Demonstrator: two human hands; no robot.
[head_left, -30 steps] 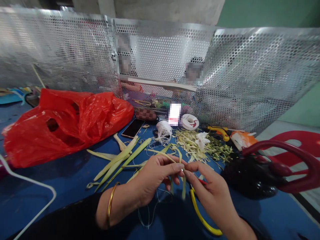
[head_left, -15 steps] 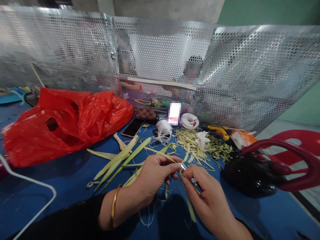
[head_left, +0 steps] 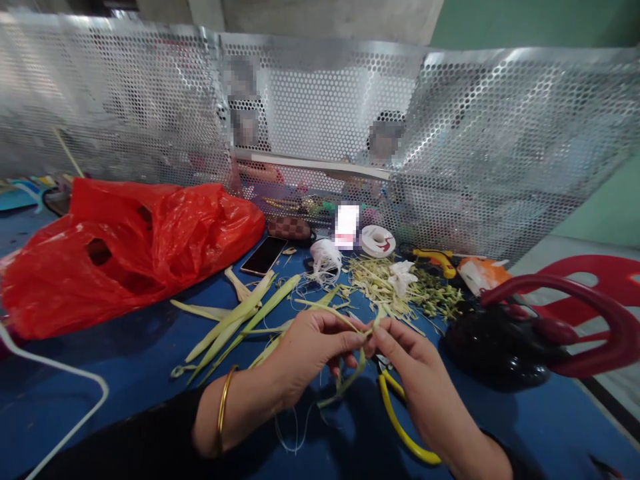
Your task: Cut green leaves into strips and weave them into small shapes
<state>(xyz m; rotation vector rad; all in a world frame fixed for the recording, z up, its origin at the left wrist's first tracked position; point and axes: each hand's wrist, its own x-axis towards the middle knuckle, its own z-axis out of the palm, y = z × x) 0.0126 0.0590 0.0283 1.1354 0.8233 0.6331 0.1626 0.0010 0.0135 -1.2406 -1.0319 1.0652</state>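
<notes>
- Leaf strip [head_left: 356, 375], pale green and narrow, is running between both hands over the near middle of the table [head_left: 165, 373], its lower part hanging in a curve beneath the fingers.
- Left hand [head_left: 320, 347] is keeping a closed grip on the strip between thumb and fingers.
- Right hand [head_left: 420, 367] is pinching the strip too, its grip closed just beside the left fingertips.
- Yellow-handled pliers [head_left: 390, 413] are lying just beside the right hand, partly hidden.
- Long leaves [head_left: 235, 321] are lying left of the hands, with a red plastic bag [head_left: 200, 233] resting beyond them.
- White thread [head_left: 326, 259] is sitting in a tangle farther off, between a dark phone [head_left: 265, 255] and a white spool [head_left: 371, 245].
- Cut plant scraps [head_left: 373, 283] are spreading beyond the right hand, a crumpled white piece [head_left: 401, 275] resting on them.
- Black shiny object [head_left: 500, 363] with a dark red handle is standing at the right.
- Perforated metal screen [head_left: 320, 100] is rising along the far side.
</notes>
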